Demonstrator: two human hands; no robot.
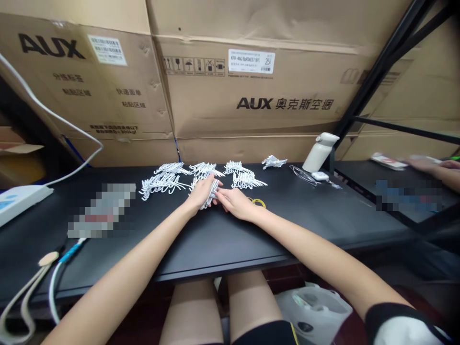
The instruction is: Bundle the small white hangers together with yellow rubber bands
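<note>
My left hand (200, 195) is closed around a bundle of white wire hooks (212, 192) just above the black table. Coming in from the right, my right hand (235, 202) has its fingers pinched against the near side of that bundle. Its fingertips are partly hidden, so anything else between them cannot be made out. Beyond my hands lie several heaps of white hooks, among them a left heap (160, 183) and a right heap (246, 179). A separate small bunch of hooks (274, 162) lies farther right. Yellow rubber bands (258, 203) rest beside my right wrist.
Cardboard boxes (287, 86) wall off the table's back. At the back right stand a white bottle (319, 152), glasses (304, 175) and a small white case (319, 176). Left are a pixelated flat object (102, 211) on a cable and a power strip (23, 201). Another person's hand (424, 165) shows far right.
</note>
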